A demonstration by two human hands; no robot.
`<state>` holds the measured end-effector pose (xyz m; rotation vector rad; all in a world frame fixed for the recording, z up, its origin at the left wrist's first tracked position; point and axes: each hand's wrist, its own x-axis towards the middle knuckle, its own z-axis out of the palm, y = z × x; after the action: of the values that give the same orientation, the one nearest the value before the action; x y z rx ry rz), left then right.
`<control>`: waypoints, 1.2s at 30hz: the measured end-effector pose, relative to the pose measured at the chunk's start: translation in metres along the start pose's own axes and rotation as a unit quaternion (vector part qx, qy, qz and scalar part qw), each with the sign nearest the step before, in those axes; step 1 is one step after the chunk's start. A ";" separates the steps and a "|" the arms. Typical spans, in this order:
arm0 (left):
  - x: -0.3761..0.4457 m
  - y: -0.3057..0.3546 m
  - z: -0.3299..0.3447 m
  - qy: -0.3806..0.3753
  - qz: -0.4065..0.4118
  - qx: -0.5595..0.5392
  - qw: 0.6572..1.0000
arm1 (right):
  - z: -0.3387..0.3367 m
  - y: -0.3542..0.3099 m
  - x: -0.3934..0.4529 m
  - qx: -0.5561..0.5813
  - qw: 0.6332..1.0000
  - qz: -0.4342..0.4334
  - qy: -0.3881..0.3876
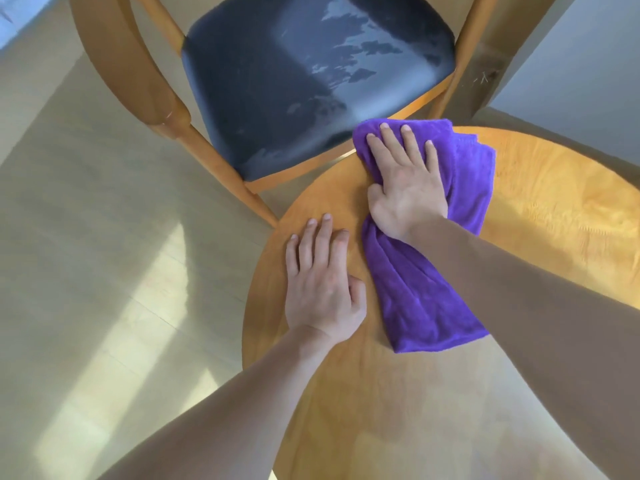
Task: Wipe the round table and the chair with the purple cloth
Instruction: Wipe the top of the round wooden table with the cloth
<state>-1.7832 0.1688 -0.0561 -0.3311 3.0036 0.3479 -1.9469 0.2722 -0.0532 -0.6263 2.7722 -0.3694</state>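
Right hand [405,188] presses flat, fingers spread, on purple cloth [426,289] to wipe round table [540,202]; left hand [322,282], open and empty, braces beside it.

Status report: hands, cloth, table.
Right hand flat on purple cloth, pressing it to round table. Left hand bare, flat on tabletop. Chair beyond, untouched. Nothing in the way.

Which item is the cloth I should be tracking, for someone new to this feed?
Start at the round wooden table in front of the chair. On its far edge, under the flat right hand, lies the purple cloth. It is the only purple, soft thing here.
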 end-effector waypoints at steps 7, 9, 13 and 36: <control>0.001 0.001 0.002 -0.003 0.000 0.015 1.000 | -0.009 0.047 -0.077 -0.028 0.972 -0.210 -0.101; 0.001 0.002 0.002 -0.004 0.004 0.017 1.000 | -0.018 0.070 -0.067 -0.058 0.972 -0.206 -0.094; 0.000 0.003 0.000 -0.002 0.002 0.015 1.000 | -0.015 0.049 -0.025 -0.010 1.000 0.001 -0.001; 0.001 0.002 0.000 -0.004 0.000 0.007 1.000 | 0.014 -0.001 -0.045 0.015 0.996 0.068 0.056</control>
<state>-1.7848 0.1708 -0.0562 -0.3287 2.9964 0.3260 -1.9035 0.2891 -0.0564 -0.4186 2.8893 -0.4260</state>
